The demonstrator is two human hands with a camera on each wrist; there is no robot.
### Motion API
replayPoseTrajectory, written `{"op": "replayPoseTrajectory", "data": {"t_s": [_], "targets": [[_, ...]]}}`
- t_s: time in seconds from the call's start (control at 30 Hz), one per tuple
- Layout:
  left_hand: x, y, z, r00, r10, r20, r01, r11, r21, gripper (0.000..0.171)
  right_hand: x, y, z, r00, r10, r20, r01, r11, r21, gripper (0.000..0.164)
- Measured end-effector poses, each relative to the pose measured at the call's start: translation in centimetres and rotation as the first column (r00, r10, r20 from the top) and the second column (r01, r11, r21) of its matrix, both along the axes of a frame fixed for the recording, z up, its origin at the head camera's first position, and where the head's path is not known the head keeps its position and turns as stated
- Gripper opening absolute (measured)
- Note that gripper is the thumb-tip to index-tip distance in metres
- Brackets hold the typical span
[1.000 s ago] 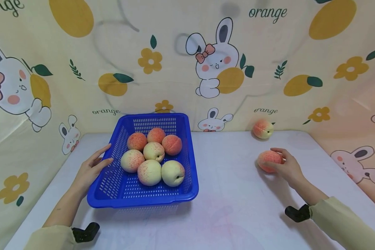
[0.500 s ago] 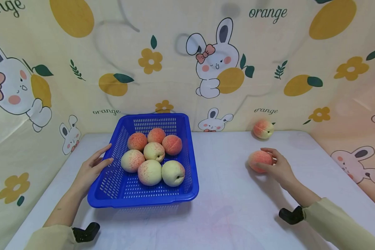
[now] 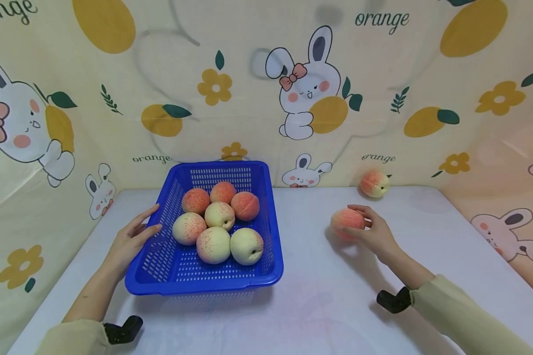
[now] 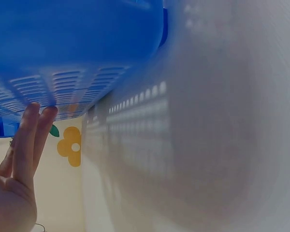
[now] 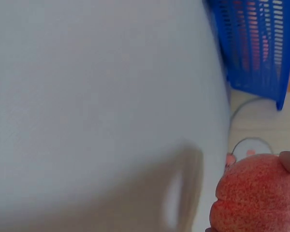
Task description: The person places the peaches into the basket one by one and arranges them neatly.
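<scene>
A blue plastic basket (image 3: 204, 284) with slotted walls stands left of the middle of the table in the head view. Inside it lie several peaches (image 3: 213, 245), some pale yellow and some red-orange. My left hand (image 3: 129, 241) holds the basket's left rim; in the left wrist view its fingers (image 4: 25, 150) lie against the outer wall. To the right of the basket, my right hand (image 3: 375, 234) grips a pinkish-red peach (image 3: 347, 223) between thumb and fingers. That same peach (image 5: 258, 195) fills the lower right corner of the right wrist view.
Another peach (image 3: 375, 184), red and yellow, rests at the back edge of the white table (image 3: 320, 305), beyond my right hand. A cloth backdrop (image 3: 248, 108) printed with rabbits and oranges rises behind the table and along both sides.
My right hand has moved left with the peach, nearer the basket. The left hand, the basket and the peaches inside it have stayed in place.
</scene>
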State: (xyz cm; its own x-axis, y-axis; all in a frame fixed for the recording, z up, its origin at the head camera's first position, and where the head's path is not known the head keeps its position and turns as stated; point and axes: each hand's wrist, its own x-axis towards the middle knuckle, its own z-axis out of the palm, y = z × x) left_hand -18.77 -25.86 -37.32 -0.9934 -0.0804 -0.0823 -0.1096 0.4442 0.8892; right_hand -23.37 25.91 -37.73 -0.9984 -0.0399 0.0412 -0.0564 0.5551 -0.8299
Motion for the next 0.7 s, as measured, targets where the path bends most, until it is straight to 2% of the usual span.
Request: {"op": "replayPoseTrajectory", "data": {"t_s": [0.3, 0.7], "targets": [[0.0, 0.1, 0.2, 1.000, 0.000, 0.011, 0.000, 1.000, 0.020, 0.066, -0.4, -2.7, 0.9, 0.999, 0.045, -0.019, -0.046, 0.996, -0.076, 0.062], [0.2, 0.1, 0.3, 1.000, 0.005, 0.007, -0.005, 1.000, 0.027, 0.065, -0.6, -6.4, 2.6, 0.990, 0.127, -0.069, -0.133, 0.987, -0.095, 0.059]]}}
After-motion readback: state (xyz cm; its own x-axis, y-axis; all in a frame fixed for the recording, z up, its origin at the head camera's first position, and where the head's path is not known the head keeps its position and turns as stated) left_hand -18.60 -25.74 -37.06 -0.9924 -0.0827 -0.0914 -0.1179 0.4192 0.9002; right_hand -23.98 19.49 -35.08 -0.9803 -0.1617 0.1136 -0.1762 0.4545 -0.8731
